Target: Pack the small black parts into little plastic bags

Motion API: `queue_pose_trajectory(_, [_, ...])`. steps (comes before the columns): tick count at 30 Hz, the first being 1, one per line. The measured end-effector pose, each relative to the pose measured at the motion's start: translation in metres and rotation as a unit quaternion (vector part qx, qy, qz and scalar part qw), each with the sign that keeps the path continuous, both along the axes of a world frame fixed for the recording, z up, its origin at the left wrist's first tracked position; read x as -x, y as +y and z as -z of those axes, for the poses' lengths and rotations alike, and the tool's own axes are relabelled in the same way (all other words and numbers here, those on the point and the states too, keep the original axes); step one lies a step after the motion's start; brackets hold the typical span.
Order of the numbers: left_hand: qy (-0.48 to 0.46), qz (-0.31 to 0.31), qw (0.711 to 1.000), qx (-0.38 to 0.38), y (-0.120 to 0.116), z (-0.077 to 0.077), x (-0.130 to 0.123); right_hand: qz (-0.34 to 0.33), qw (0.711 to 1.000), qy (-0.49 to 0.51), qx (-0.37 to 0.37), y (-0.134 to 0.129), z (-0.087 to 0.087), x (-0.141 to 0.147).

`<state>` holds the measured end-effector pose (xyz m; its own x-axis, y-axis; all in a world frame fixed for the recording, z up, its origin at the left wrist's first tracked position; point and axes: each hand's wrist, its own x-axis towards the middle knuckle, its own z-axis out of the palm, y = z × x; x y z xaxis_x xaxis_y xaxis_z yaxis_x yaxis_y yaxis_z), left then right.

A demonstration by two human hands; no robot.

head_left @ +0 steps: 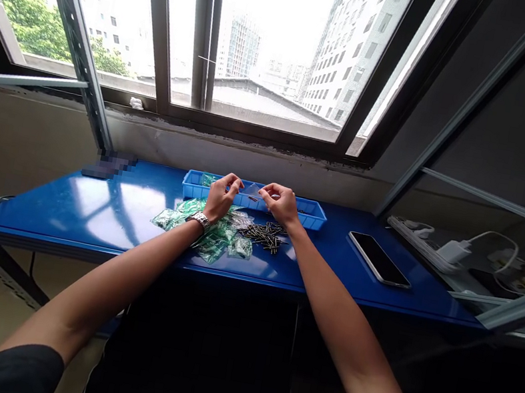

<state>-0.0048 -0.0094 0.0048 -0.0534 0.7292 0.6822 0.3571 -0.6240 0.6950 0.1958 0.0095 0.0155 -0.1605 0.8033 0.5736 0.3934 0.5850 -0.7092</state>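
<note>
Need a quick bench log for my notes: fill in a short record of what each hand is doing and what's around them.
Left hand: fingers pinching clear plastic piece; watch on wrist
Right hand: fingers pinching the same piece
Behind hands: blue tray
Below hands: green-printed bags, dark pins
Surface: blue table
Off to the right: phone, power strip
</note>
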Motion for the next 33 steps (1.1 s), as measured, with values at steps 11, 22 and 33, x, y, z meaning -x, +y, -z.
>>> queue_pose_trajectory(11, [0.024, 0.034, 0.999, 0.0, 0.003, 0.002, -0.001, -0.094, 0.979, 0.125, 0.127, -0.002, -0.002, 0.007])
queue_pose_trajectory(22, [0.019, 0.029, 0.999, -0.01, 0.007, 0.005, -0.001, -0.088, 0.992, 0.045, 0.079, -0.011, -0.004, 0.006])
queue_pose_trajectory(33, [0.01, 0.052, 0.998, -0.015, 0.004, 0.004, -0.001, -0.106, 0.989, 0.075, 0.067, -0.009, -0.001, 0.007])
